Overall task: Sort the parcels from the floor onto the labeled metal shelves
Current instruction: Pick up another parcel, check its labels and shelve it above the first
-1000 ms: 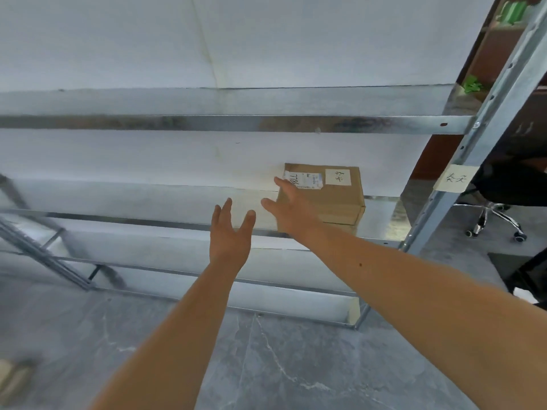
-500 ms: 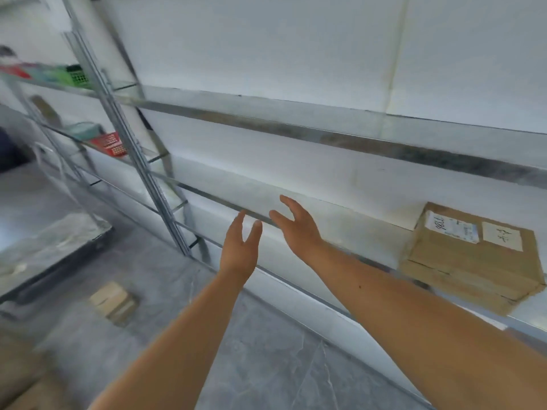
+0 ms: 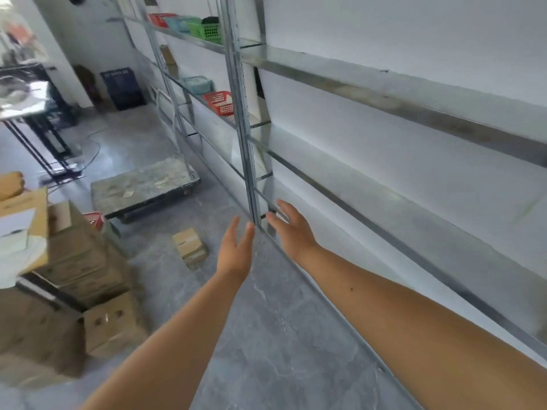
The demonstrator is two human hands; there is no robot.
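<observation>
Ahead of me, both arms reach out with nothing in them: my left hand [image 3: 236, 250] is flat and relaxed, fingers loosely together, and my right hand [image 3: 291, 229] is spread with the fingers apart. Since the frame half a second back, my view has swung left along the metal shelves [image 3: 414, 93]; the labeled box that sat on the shelf at my right is no longer in sight, and the small parcel [image 3: 189, 247] on the gray floor now sits much nearer the middle. I count one loose parcel on the floor, two red baskets [image 3: 220, 102], one green basket [image 3: 207, 30] on the far shelves, and one flat cart [image 3: 142, 184] beyond. At my left stands a stack of cardboard cartons [image 3: 80, 255]; blur keeps me from counting them. The small parcel lies on the floor just left of my left hand in the view, beyond it and untouched. One shelf upright [image 3: 242, 113] rises between my two hands.
</observation>
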